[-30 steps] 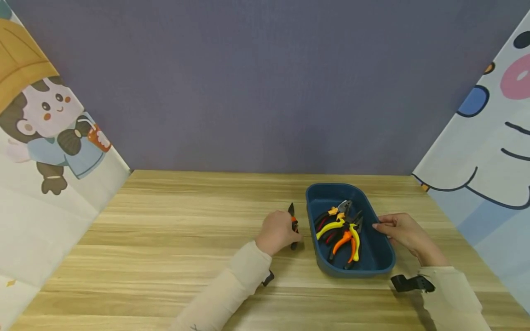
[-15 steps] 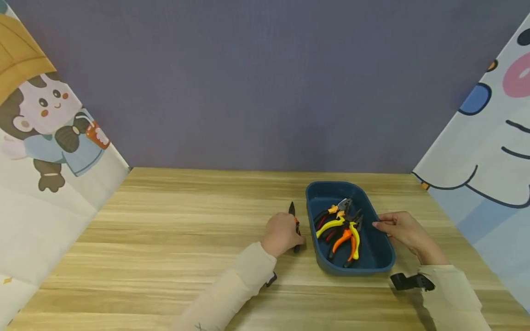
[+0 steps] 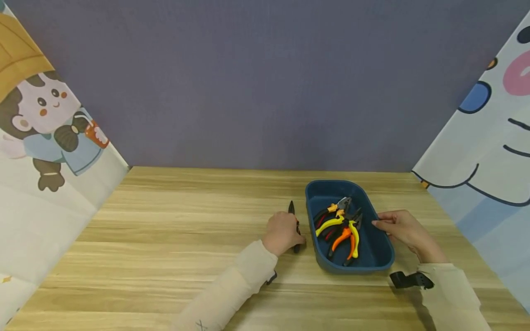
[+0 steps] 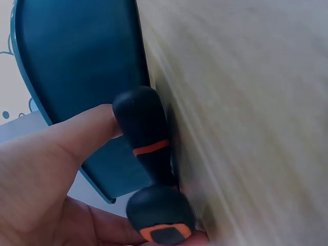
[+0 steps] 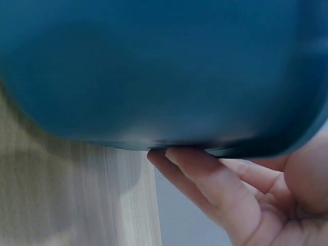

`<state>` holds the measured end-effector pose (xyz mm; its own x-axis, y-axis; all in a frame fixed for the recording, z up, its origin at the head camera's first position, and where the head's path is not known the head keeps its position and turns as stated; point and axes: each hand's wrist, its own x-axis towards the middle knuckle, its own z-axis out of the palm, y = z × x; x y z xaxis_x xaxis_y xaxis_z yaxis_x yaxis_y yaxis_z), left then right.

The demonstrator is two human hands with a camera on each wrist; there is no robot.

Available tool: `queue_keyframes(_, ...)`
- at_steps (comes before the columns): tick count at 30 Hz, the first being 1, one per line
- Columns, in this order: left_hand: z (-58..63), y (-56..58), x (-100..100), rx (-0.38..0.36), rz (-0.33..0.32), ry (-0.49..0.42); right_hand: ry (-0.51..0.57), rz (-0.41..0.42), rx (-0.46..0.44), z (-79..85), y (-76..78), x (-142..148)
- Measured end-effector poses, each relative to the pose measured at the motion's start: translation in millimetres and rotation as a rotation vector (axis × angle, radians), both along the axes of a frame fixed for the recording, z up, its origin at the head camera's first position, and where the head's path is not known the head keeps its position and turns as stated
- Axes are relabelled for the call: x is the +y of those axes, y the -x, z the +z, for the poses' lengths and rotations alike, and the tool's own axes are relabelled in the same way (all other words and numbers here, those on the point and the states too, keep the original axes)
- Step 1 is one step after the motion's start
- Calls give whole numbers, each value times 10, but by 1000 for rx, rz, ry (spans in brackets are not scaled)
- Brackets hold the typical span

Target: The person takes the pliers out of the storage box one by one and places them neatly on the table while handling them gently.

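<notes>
Black-and-orange tool (image 4: 142, 123) sits pinched between thumb and fingers of the left hand (image 3: 282, 233), pointed end poking out ahead of the grip. Can't really tell if it's touching the table (image 3: 178, 239). Just right of that grip, a blue bin (image 3: 372, 255) holds pliers (image 3: 342, 236); right hand (image 3: 405, 231) pinches its far rim.

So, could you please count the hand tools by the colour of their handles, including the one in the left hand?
Yellow-handled pliers: 1
Orange-handled pliers: 1
Black-and-red-handled pliers: 1
Black-and-orange-handled tool, in the left hand: 1
Total: 4, as far as the overlapping pile in the blue tray shows.
</notes>
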<state>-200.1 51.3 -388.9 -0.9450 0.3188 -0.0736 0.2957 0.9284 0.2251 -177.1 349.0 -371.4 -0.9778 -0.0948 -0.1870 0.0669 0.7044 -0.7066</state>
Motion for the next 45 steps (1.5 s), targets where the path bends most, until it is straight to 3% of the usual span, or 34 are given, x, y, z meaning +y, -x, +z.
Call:
queue_keyframes(12,-14,-21,10,1,-16,71,-11,-15,-21,-7,7,-5)
queue_keyframes(21,154,-47,-27,-10,4,104,-5,-19,-20,-10,9,2)
queue_keyframes(26,266,-31,-61,3,-1,73,-2,-21,-22,-14,10,4)
queue_keyframes(36,470,-17,-61,44,-64,-116,1,-20,-21,6,-9,-9)
queue_keyframes(45,644,-60,58,42,-94,-111,15,-19,-26,15,-6,-16)
